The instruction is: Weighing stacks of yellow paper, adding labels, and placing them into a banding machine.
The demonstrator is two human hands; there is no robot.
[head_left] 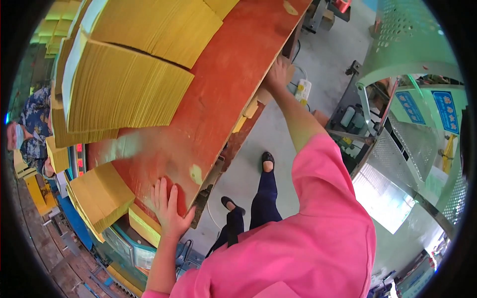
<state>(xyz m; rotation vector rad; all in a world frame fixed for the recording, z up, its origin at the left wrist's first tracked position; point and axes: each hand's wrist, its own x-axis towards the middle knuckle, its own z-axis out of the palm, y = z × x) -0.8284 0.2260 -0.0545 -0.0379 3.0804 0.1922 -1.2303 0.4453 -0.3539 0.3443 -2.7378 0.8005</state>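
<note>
My left hand [168, 208] lies flat on the red tabletop [218, 84], fingers spread, near the front corner. It holds nothing. My right arm stretches to the table's far edge, where my right hand [278, 74] reaches in at the side, by the shelf space under the top. Its fingers are partly hidden, and brown cardboard-like pieces [263, 94] show beside it. Tall stacks of yellow paper sheets [129, 87] stand on the tabletop, left of both hands. A smaller yellow stack [102, 191] sits at the table's left end, near my left hand.
Yellowish blocks [239, 124] lie on the shelf below the tabletop. A power strip [302, 91] with a cable is on the grey floor [256, 193]. Green machinery with a perforated guard [412, 39] stands at right. At far left is another person [36, 126] in patterned clothing.
</note>
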